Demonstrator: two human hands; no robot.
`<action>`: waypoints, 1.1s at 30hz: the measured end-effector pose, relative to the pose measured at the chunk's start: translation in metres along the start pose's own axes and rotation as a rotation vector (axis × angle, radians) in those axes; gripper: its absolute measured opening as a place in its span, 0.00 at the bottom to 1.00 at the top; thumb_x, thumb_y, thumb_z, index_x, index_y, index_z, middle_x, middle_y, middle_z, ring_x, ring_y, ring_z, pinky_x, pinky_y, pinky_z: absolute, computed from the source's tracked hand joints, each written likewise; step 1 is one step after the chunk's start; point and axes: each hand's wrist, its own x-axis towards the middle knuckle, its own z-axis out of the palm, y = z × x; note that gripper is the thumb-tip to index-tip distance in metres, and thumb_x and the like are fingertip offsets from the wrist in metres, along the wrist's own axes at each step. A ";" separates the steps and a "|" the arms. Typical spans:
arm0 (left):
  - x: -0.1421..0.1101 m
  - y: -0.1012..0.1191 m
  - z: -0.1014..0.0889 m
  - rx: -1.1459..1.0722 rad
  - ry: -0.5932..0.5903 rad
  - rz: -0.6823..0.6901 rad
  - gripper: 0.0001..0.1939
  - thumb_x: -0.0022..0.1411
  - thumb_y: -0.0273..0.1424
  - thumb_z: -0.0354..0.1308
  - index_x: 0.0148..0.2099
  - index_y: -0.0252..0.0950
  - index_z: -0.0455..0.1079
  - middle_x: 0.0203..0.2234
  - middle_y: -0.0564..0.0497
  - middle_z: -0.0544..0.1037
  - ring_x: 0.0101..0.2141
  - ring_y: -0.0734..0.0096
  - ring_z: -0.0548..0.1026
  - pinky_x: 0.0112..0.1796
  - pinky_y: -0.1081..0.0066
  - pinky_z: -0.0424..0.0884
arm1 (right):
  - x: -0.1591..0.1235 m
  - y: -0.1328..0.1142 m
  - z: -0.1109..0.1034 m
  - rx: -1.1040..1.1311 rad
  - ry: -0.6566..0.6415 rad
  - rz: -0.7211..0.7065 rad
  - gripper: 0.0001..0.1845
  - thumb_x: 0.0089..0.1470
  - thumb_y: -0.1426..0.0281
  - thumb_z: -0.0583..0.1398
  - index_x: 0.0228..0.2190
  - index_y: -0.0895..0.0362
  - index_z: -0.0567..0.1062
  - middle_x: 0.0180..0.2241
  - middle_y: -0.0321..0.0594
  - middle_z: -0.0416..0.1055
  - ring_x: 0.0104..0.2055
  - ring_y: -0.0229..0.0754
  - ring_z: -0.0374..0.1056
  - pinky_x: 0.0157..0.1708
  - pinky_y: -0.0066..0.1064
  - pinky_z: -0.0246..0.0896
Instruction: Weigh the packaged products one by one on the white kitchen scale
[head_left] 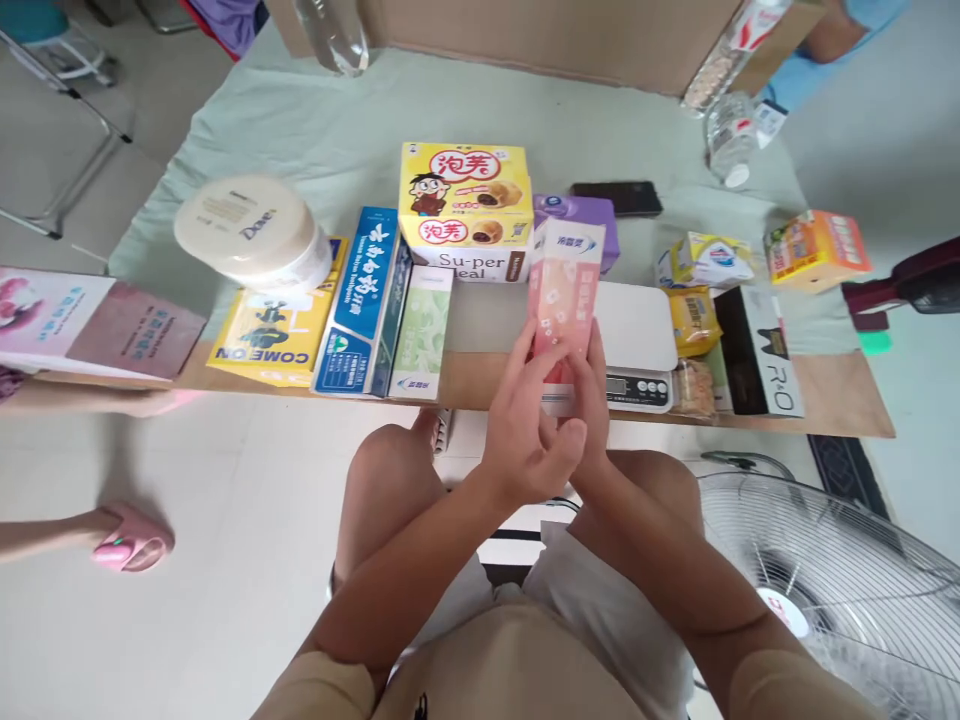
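Both my hands hold a tall pink and white box (564, 290) upright above the front edge of the low table (480, 375). My left hand (525, 425) wraps the box's lower left side with its fingers closed on it. My right hand (592, 400) grips the lower right side, mostly hidden behind the left. Just behind and to the right of the box lies a white kitchen scale (637, 345) with nothing on its plate. A green and white box (424, 330) lies flat to the left.
On the table lie a blue toothpaste box (364, 300), a yellow box (262, 335) under a white Dove jar (247, 232), a yellow snack box (465, 210), a black box (757, 350), snack packets (701, 300) and a phone (616, 197). A fan (832, 580) stands at my right. Another person's foot in a pink slipper (127, 540) is at left.
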 end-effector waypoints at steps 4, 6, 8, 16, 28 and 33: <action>0.022 -0.004 0.027 -0.063 -0.146 0.004 0.34 0.73 0.53 0.44 0.67 0.34 0.65 0.71 0.33 0.66 0.74 0.46 0.61 0.68 0.47 0.67 | 0.002 0.014 -0.029 -0.220 0.227 -0.133 0.36 0.62 0.54 0.61 0.68 0.46 0.62 0.78 0.46 0.44 0.80 0.57 0.48 0.72 0.58 0.62; 0.038 -0.006 0.043 -0.091 -0.233 -0.057 0.32 0.73 0.51 0.45 0.68 0.35 0.65 0.73 0.34 0.64 0.74 0.47 0.61 0.69 0.47 0.66 | 0.008 0.024 -0.046 -0.330 0.260 -0.129 0.40 0.60 0.52 0.63 0.69 0.47 0.62 0.77 0.51 0.47 0.79 0.61 0.49 0.68 0.61 0.66; 0.053 -0.007 0.058 -0.113 -0.299 -0.099 0.31 0.72 0.47 0.48 0.69 0.36 0.64 0.75 0.37 0.61 0.74 0.49 0.60 0.69 0.47 0.66 | 0.016 0.033 -0.062 -0.404 0.280 -0.087 0.40 0.60 0.53 0.63 0.69 0.48 0.63 0.76 0.53 0.50 0.78 0.62 0.52 0.66 0.63 0.67; 0.075 -0.025 0.076 -0.201 -0.392 -0.182 0.34 0.72 0.49 0.46 0.72 0.37 0.58 0.75 0.41 0.60 0.77 0.56 0.53 0.74 0.53 0.58 | 0.039 0.056 -0.089 -0.379 0.237 0.015 0.38 0.60 0.55 0.64 0.68 0.50 0.65 0.75 0.55 0.53 0.78 0.62 0.52 0.72 0.66 0.57; 0.063 -0.044 0.062 0.258 -0.351 -0.110 0.36 0.72 0.47 0.49 0.70 0.27 0.61 0.71 0.29 0.65 0.76 0.41 0.54 0.72 0.37 0.52 | 0.036 0.069 -0.104 -0.244 0.327 -0.055 0.29 0.67 0.58 0.57 0.66 0.48 0.67 0.74 0.50 0.58 0.78 0.57 0.54 0.74 0.66 0.53; 0.064 -0.031 0.065 0.323 -0.466 -0.132 0.35 0.73 0.44 0.46 0.72 0.27 0.60 0.70 0.32 0.68 0.77 0.43 0.52 0.73 0.38 0.50 | 0.039 0.060 -0.101 -0.342 0.306 0.004 0.28 0.65 0.58 0.58 0.64 0.51 0.70 0.68 0.52 0.69 0.72 0.59 0.65 0.70 0.65 0.59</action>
